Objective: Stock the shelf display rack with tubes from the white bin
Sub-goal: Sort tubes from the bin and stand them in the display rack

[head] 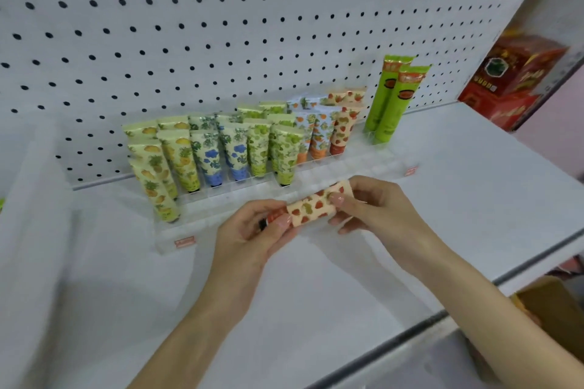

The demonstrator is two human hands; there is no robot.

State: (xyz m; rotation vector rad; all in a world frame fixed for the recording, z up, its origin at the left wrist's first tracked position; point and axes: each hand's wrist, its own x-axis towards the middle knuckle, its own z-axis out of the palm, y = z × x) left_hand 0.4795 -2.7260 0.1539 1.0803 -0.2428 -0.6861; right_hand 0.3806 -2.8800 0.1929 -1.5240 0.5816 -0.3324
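Observation:
A cream tube printed with strawberries point(316, 206) lies sideways between both hands, just in front of the clear display rack point(347, 167). My left hand point(252, 237) pinches its red cap end. My right hand point(376, 208) pinches the flat crimped end. The rack stands on the white shelf against the pegboard and holds several upright tubes: yellow pineapple point(180, 158), blue flower point(211, 161), green grape point(284, 155), orange point(319, 136) and strawberry point(343, 133) prints. The rack's front slots on the right hold nothing. The white bin is out of view.
Two tall green tubes point(392, 98) stand at the rack's right end. A red carton point(515, 82) sits at the far right of the shelf point(316, 278). A brown cardboard box point(550, 306) shows below the shelf's front edge. The white pegboard point(221, 25) backs the shelf.

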